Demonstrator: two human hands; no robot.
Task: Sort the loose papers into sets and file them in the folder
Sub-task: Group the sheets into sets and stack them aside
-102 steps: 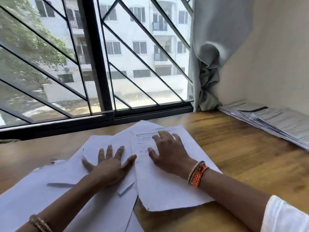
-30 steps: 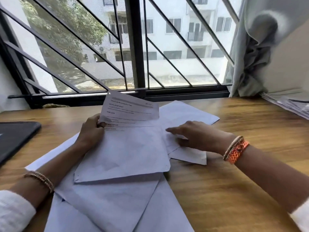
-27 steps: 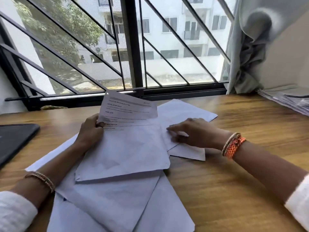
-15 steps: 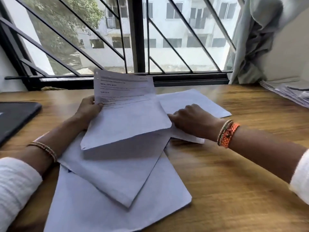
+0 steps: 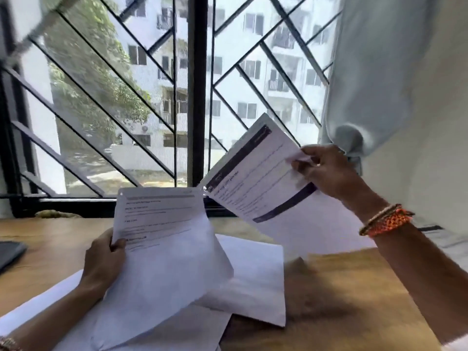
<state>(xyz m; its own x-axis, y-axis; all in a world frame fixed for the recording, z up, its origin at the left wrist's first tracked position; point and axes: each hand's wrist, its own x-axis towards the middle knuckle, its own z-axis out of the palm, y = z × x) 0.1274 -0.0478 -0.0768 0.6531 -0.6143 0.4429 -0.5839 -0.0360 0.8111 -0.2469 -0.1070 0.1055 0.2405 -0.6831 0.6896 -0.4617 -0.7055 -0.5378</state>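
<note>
My left hand (image 5: 102, 262) grips the left edge of a printed white sheet (image 5: 164, 254), holding it tilted up above the desk. My right hand (image 5: 329, 171) pinches the upper right edge of a second printed sheet with dark bands (image 5: 255, 178), raised in front of the window. Several loose white papers (image 5: 255, 277) lie spread on the wooden desk (image 5: 349, 287) beneath both hands. No folder is clearly seen.
A barred window (image 5: 195, 97) runs along the desk's far edge. A pale curtain (image 5: 367, 79) hangs at the right. A dark flat object (image 5: 10, 252) lies at the desk's left edge. More papers (image 5: 450, 239) lie at the far right, partly behind my right forearm.
My right hand has picked a sheet off the pile and lifted it up toward the window. My left hand has raised its sheet higher. The camera has tilted upward.
</note>
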